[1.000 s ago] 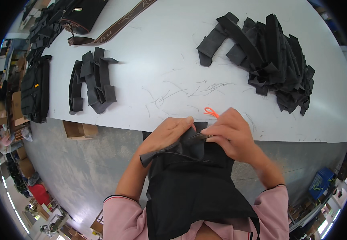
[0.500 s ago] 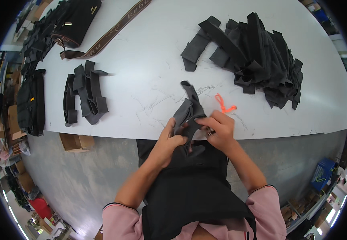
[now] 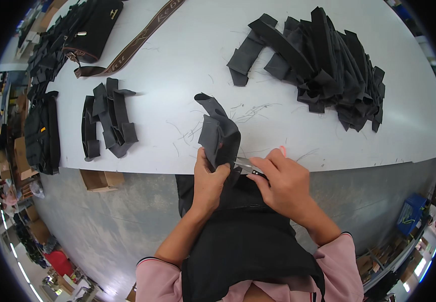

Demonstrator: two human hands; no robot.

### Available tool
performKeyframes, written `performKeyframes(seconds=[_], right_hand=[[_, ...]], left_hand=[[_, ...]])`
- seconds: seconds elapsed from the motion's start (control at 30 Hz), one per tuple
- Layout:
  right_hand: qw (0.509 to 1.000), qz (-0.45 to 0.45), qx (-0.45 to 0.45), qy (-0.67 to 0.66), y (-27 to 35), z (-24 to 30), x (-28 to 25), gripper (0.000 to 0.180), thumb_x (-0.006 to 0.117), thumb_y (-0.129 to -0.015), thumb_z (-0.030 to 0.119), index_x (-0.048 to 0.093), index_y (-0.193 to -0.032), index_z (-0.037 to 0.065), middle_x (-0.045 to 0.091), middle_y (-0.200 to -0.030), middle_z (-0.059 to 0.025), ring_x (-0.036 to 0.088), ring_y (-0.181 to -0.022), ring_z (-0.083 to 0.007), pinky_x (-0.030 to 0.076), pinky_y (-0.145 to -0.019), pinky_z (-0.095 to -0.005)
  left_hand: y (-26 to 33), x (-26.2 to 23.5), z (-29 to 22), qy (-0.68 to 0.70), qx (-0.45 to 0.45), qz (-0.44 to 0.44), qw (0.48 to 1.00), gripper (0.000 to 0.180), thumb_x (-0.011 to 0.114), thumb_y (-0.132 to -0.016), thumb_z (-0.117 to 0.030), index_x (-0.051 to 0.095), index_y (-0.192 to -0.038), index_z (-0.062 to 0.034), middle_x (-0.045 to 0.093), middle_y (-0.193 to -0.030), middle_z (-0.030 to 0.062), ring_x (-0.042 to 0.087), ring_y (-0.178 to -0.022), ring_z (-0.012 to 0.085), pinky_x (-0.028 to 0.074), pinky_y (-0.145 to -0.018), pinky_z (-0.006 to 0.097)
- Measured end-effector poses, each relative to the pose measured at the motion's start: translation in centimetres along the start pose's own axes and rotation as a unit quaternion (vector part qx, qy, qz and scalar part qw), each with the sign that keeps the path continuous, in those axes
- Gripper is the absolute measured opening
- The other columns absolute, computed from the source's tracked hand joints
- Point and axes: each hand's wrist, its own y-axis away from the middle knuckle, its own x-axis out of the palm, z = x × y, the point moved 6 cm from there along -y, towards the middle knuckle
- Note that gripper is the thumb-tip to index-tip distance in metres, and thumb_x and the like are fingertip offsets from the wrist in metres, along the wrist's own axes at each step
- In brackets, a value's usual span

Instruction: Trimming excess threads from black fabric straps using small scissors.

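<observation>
Item: black fabric strip (image 3: 218, 132), folded and bunched, held upright over the near edge of the white table (image 3: 178, 60). Its upper end curled away toward the far side; its lower end was gripped from below.

Left hand (image 3: 209, 181): fingers closed around the lower part of the strip, thumb pressed against its front face.

Right hand (image 3: 281, 183): fingers curled shut on small metal snips (image 3: 245, 164), the blades pointing left and meeting the strip's lower edge just beside the left thumb. An orange-pink tip (image 3: 283, 150) showed above the knuckles; whether it belonged to the snips could not be told.

Surroundings, far right: large heap of black strips (image 3: 323, 65), loosely piled, well apart from the hands.

Surroundings, left: small bundle of black strips (image 3: 108, 118) near the table's near edge.

Surroundings, far left: black bag (image 3: 95, 30) with a brown patterned strap (image 3: 137, 38) lying diagonally across the table; further dark goods (image 3: 39, 133) stacked along the left edge.

Table surface between the piles: scattered loose threads (image 3: 248, 111).

Below the table: cardboard box (image 3: 100, 179) on the grey floor (image 3: 102, 226). A black apron (image 3: 243, 241) covered the person's front, with pink sleeves (image 3: 338, 272) at the near edge.
</observation>
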Motion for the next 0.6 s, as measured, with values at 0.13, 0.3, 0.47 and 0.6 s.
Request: performKeyframes(seconds=[0.13,0.3,0.47,0.6], right_hand=[[0.999,0.01,-0.025,0.031,-0.7,1.1,0.4,0.03,0.074,-0.067,0.009,0.062,-0.094,0.008,0.048,-0.076,-0.005,0.051,-0.055,-0.0215,0.039,-0.048,-0.0322],[0.997,0.022,-0.041,0.068,-0.7,1.2,1.4,0.026,0.072,-0.068,0.009,0.061,-0.092,0.008,0.047,-0.077,-0.0051,0.051,-0.054,-0.0216,0.039,-0.048,-0.0321],[0.999,0.024,-0.01,0.042,-0.3,0.8,1.3,0.025,0.071,-0.07,0.009,0.061,-0.092,0.007,0.048,-0.077,-0.0056,0.052,-0.055,-0.0228,0.04,-0.048,-0.0328],[0.999,-0.011,0.03,-0.025,-0.4,0.2,0.9,0.022,0.071,-0.071,0.009,0.061,-0.091,0.007,0.049,-0.078,-0.0058,0.054,-0.055,-0.024,0.04,-0.047,-0.0335]], left_hand=[[0.0,0.2,-0.2,-0.015,0.036,-0.01,0.999,0.038,0.054,-0.075,-0.001,0.044,-0.112,0.0013,0.052,-0.099,0.007,0.049,-0.088,0.0115,0.043,-0.078,0.026],[0.1,0.2,-0.5,-0.032,0.049,-0.016,0.998,0.041,0.055,-0.076,0.0,0.043,-0.115,0.0007,0.052,-0.101,0.0078,0.05,-0.09,0.0125,0.044,-0.079,0.027],[0.0,0.1,-0.1,-0.046,0.043,-0.022,0.998,0.04,0.055,-0.076,0.0,0.044,-0.114,0.0007,0.052,-0.101,0.0076,0.05,-0.089,0.0118,0.043,-0.079,0.026],[-0.1,0.0,0.0,0.002,0.012,-0.009,1.0,0.039,0.056,-0.075,0.001,0.046,-0.113,0.0015,0.053,-0.101,0.0069,0.05,-0.089,0.0108,0.043,-0.078,0.025]])
